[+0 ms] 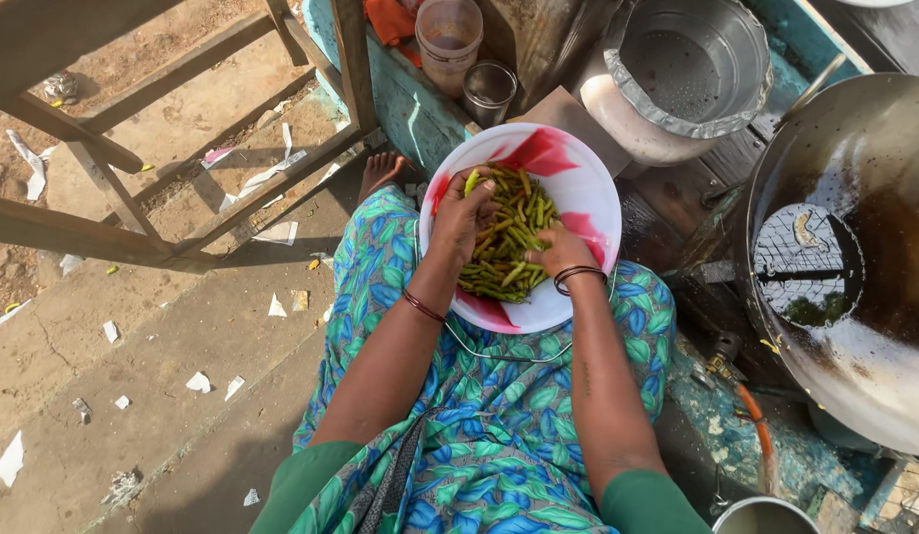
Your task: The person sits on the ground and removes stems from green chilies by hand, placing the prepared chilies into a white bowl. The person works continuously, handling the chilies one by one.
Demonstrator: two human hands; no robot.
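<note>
Worn on the head, looking steeply down over the lap from close above. Faces forward past the knees toward the white bowl [568,188], with wok [855,247] at right and ground at left. Only one view given.

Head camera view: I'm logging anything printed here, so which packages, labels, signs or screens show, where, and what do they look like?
No labelled packages, signs or screens show.
Paper scraps: small, white, torn, scattered on the ground at left.
Plastic jar: unlabelled, translucent, top centre beside a small steel cup.
White and red bucket: round, on the lap, holding green chillies; left hand and right hand inside.
</note>
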